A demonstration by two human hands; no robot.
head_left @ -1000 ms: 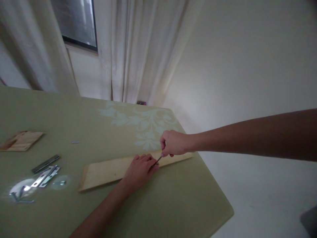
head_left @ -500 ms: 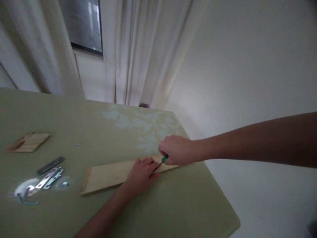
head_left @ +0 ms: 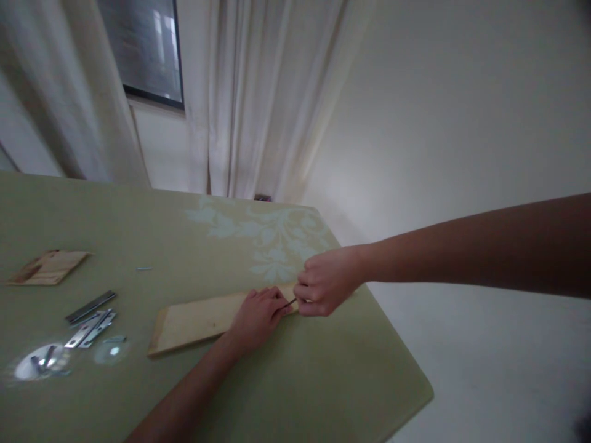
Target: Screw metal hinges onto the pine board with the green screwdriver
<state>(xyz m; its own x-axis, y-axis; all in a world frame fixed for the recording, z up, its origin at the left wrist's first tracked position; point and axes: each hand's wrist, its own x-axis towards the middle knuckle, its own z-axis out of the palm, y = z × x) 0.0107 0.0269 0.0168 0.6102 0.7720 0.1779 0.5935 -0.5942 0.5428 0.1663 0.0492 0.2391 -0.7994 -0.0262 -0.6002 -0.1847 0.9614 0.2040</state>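
Note:
A long pale wooden board (head_left: 194,320) lies on the green table (head_left: 300,381). My left hand (head_left: 256,317) rests on the board with its fingers curled and pinched at the spot where a thin dark shaft (head_left: 290,303) meets the wood. My right hand (head_left: 323,283) is closed round a small screwdriver, whose handle is hidden inside the fist, and the shaft points down-left to my left fingertips. What the left fingers pinch is too small to make out.
Flat metal brackets (head_left: 90,320) and loose screws (head_left: 44,360) lie at the left. A small wooden piece (head_left: 48,267) sits further back, with one screw (head_left: 144,268) near it. The table's rounded right edge (head_left: 415,381) drops to a white floor. Curtains hang behind.
My right fist has rolled over the screwdriver, so its green handle, visible half a second ago, is hidden. My left hand stays on the board. The view has shifted slightly.

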